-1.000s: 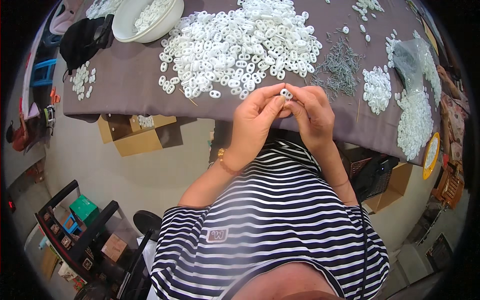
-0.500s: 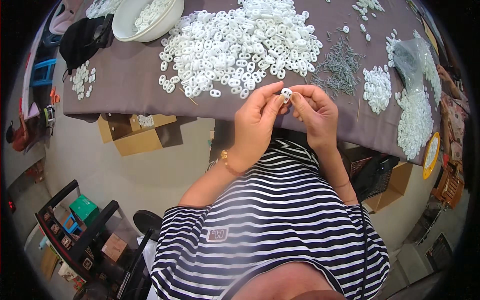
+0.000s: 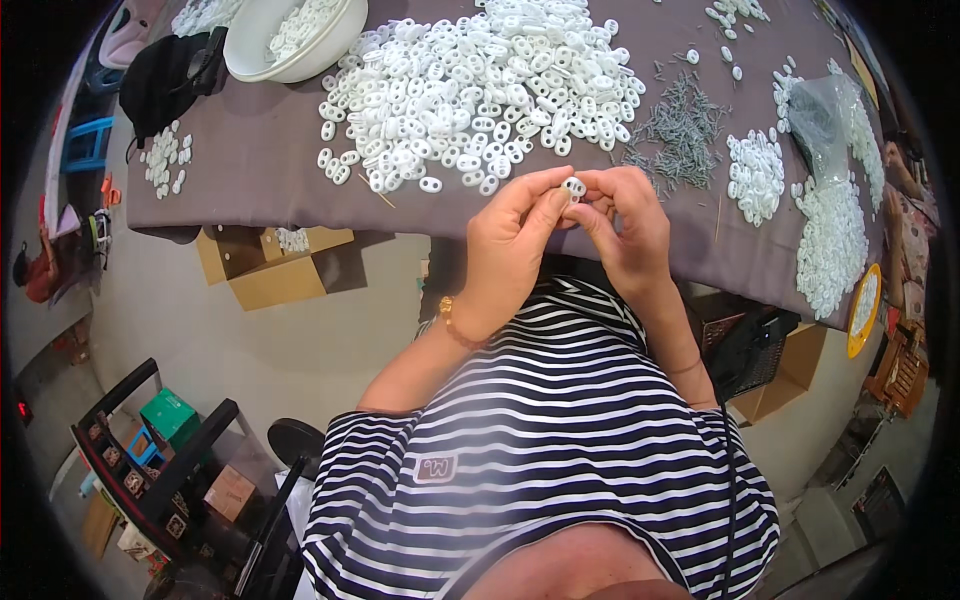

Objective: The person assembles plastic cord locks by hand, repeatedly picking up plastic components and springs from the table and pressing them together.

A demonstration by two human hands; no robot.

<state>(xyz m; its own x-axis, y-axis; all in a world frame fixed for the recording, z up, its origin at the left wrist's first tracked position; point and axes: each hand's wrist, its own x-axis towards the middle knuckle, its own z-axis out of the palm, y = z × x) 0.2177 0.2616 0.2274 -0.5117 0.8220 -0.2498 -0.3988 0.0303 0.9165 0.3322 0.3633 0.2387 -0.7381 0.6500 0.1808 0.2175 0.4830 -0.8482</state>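
Observation:
A small white oval plastic piece with two holes (image 3: 574, 188) is pinched between the thumb and index finger of my left hand (image 3: 515, 235), above the table's near edge. Close against its right side, my right hand (image 3: 632, 225) has curled fingers, and its thumb sits below the piece. Whatever those right fingers hold, if anything, is hidden. Beyond my hands spreads a large heap of the same white two-hole pieces (image 3: 470, 90). To the right of that heap lies a pile of small grey screws (image 3: 685, 130).
A white bowl (image 3: 345, 40) of pieces and a black cloth bag (image 3: 160, 100) stand at the left. Smaller white piles (image 3: 755, 178), a clear plastic bag (image 3: 818, 125) and a yellow-rimmed tray (image 3: 864, 310) are at the right. Thin sticks (image 3: 378, 190) lie nearby. A cardboard box (image 3: 280, 290) sits below.
My right thumb has come off the front of the white piece and dropped lower, its fingers curling more. My left hand keeps its pinch, almost in place.

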